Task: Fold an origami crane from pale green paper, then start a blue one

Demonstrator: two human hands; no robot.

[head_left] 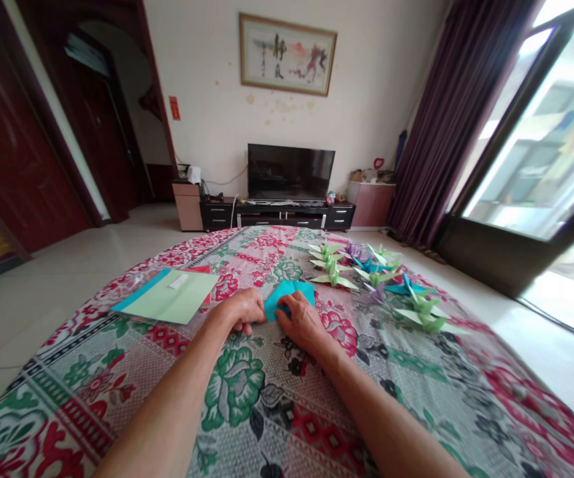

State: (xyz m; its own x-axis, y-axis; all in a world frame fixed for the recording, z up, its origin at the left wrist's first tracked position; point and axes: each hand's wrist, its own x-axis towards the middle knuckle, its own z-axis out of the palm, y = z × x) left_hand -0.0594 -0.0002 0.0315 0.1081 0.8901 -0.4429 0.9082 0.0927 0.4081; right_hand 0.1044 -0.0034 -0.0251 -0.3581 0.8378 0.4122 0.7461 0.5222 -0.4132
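A folded sheet of blue origami paper [287,290] lies on the table between my hands, its outline angular. My left hand [247,309] is at the paper's left corner, fingers curled and closed on its edge. Across the lower right part of the same paper rests my right hand [301,318], with bent fingers pressed onto it. The fingertips partly hide the lower folds. To the left lies a stack of coloured paper [167,302], light green on top with blue and red edges showing. Several folded paper cranes [334,273] in green, blue and purple stand to the right.
A flowered tablecloth [234,385] covers the round table. On the paper stack sits a small white slip [178,281]. Beyond the table are a television [291,172] on a low black cabinet [217,216], and a purple curtain [446,126] beside a glass door.
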